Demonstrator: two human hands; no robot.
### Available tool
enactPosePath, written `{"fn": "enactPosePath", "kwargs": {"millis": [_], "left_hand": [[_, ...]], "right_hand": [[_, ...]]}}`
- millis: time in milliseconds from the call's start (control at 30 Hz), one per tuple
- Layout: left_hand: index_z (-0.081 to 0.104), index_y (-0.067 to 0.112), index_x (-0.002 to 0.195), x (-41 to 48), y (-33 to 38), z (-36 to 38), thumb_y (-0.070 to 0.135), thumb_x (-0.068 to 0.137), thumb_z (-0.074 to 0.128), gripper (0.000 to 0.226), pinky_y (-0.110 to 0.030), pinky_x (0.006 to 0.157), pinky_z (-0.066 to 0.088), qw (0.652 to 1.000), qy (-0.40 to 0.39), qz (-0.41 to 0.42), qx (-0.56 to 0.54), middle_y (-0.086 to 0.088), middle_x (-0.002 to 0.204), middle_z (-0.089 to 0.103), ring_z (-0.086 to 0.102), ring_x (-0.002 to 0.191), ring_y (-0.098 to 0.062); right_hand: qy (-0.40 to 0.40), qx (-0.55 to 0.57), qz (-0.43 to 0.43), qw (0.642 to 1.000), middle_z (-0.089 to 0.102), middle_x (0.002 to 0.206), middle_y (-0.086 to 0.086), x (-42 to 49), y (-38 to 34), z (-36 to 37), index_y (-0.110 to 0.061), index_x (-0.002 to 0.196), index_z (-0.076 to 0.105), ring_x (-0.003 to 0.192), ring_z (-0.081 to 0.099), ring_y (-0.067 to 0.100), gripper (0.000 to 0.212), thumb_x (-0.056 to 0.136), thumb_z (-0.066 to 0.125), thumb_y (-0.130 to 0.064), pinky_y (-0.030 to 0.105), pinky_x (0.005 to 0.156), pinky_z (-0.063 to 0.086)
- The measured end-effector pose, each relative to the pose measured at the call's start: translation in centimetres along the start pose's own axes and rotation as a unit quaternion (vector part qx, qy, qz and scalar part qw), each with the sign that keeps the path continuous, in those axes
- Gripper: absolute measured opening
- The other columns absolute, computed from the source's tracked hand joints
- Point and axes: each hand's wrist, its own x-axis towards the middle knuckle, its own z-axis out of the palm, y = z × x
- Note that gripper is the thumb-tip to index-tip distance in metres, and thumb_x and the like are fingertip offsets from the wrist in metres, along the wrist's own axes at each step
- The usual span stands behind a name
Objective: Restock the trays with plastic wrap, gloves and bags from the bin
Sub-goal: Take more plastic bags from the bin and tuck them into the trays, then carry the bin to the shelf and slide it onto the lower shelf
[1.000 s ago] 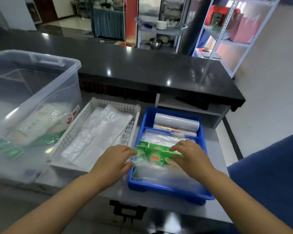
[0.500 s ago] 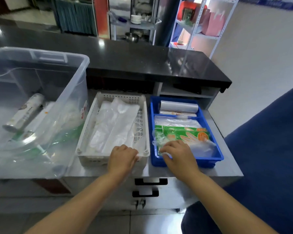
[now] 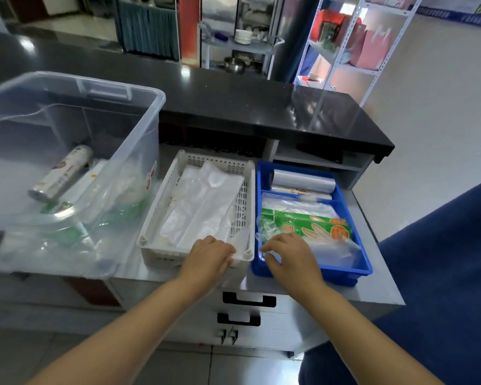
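A clear plastic bin (image 3: pixel 143 129) on the left holds a silver roll (image 3: pixel 64 170), a boxed roll and green-printed packs. Beside it, a white perforated tray (image 3: pixel 165 198) contains flat clear bags (image 3: pixel 203 207). The blue tray (image 3: pixel 342 270) on the right has a plastic wrap roll (image 3: pixel 303 179) at its back, clear bag packs, and green glove packs (image 3: pixel 311 226) on top. My left hand (image 3: pixel 208 257) rests on the white tray's front rim, holding nothing. My right hand (image 3: pixel 289 257) hovers over the blue tray's front left corner, fingers curled and apart, just touching clear plastic.
The trays and bin stand on a steel cabinet (image 3: pixel 372 284) with black drawer handles (image 3: pixel 249 298) below. Behind them runs a raised black counter (image 3: pixel 261 107). A blue surface (image 3: pixel 442 273) fills the right side. Shelving stands far behind.
Both hands drew back from the middle of the blue tray to the trays' front edges. The green glove pack was let go and lies in the blue tray. The view pulled back.
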Motion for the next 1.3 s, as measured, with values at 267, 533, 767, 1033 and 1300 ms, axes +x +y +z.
{"fn": "enactPosePath", "kwargs": {"millis": [267, 533, 767, 1033, 1300], "left_hand": [[0.068, 0.013, 0.099, -3.8, 1.5, -13.8, 0.017, 0.080, 0.066, 0.019, -0.038, 0.077, 0.047, 0.977, 0.195, 0.065, 0.057, -0.002, 0.092, 0.071, 0.062, 0.086, -0.025], [0.069, 0.012, 0.098, -8.0, -7.4, -25.8, 0.014, 0.082, 0.067, 0.016, -0.030, 0.074, 0.044, 0.957, 0.275, -0.018, 0.085, -0.004, 0.094, 0.071, 0.062, 0.084, -0.023], [0.069, 0.012, 0.099, -9.7, -22.8, -32.9, 0.018, 0.081, 0.063, 0.020, -0.043, 0.087, 0.044, 0.972, 0.196, -0.081, 0.104, -0.009, 0.105, 0.067, 0.055, 0.100, -0.032], [0.046, 0.009, 0.118, -10.0, -32.8, -35.6, 0.027, 0.082, 0.058, 0.042, -0.035, 0.060, 0.039, 0.969, 0.063, -0.218, 0.093, -0.013, 0.102, 0.057, 0.051, 0.080, -0.030], [0.040, 0.007, 0.108, -11.4, -32.5, -35.9, 0.011, 0.088, 0.045, 0.020, -0.031, 0.046, 0.032, 0.972, 0.076, -0.219, 0.045, -0.006, 0.075, 0.049, 0.049, 0.061, -0.023]], "right_hand": [[0.018, 0.025, -0.084, 0.996, 0.069, 0.100, -0.001, 4.2, -5.9, -0.3, -0.017, 0.096, 0.072, 0.098, 0.056, 0.020, 0.015, 0.084, 0.064, -0.012, 0.027, 0.081, 0.039], [0.067, 0.033, -0.168, 0.983, 0.069, 0.100, -0.001, 8.6, -17.5, -0.1, -0.017, 0.097, 0.072, 0.097, 0.058, 0.020, 0.015, 0.085, 0.063, -0.014, 0.032, 0.083, 0.045], [0.092, 0.054, -0.044, 0.993, 0.059, 0.111, -0.006, 12.8, -26.3, 3.9, -0.023, 0.116, 0.062, 0.091, 0.057, 0.011, 0.027, 0.090, 0.057, -0.028, 0.030, 0.078, 0.049], [0.041, 0.082, 0.221, 0.971, 0.061, 0.107, 0.004, 16.0, -31.4, 5.0, -0.016, 0.125, 0.049, 0.076, 0.061, 0.015, 0.052, 0.077, 0.067, -0.014, 0.032, 0.067, 0.052], [0.052, 0.118, 0.280, 0.951, 0.062, 0.080, 0.003, 14.9, -33.7, 5.3, -0.012, 0.117, 0.060, 0.067, 0.057, 0.015, 0.047, 0.074, 0.061, 0.006, 0.023, 0.053, 0.043]]}}
